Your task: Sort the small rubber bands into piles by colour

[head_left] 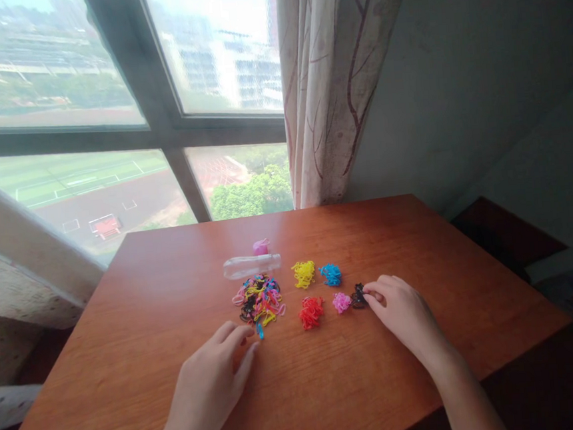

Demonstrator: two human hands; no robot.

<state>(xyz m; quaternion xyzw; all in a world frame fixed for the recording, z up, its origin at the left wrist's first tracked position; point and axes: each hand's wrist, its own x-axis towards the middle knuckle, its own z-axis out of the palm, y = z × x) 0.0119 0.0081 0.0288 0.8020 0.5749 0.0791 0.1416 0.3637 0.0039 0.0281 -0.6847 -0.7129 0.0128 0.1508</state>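
Note:
My left hand (219, 361) rests over the table just in front of a mixed pile of small coloured rubber bands (258, 298). Its thumb and forefinger are apart, with nothing between them; a blue band (260, 331) lies near the fingertips. At the right, my right hand (400, 309) pinches at a small heap of black rubber bands (358, 296), thumb and fingers closed on black band. Beside that heap lies a pink pile (342, 302). Red bands (311, 312), yellow bands (304, 274) and blue bands (330, 275) form separate piles between my hands.
A clear plastic bottle (251, 265) lies on its side behind the mixed pile, with a pink cap (260, 247) behind it. The brown wooden table (301, 387) meets a window (169, 135) at the back. A curtain (328, 91) hangs at the window's right.

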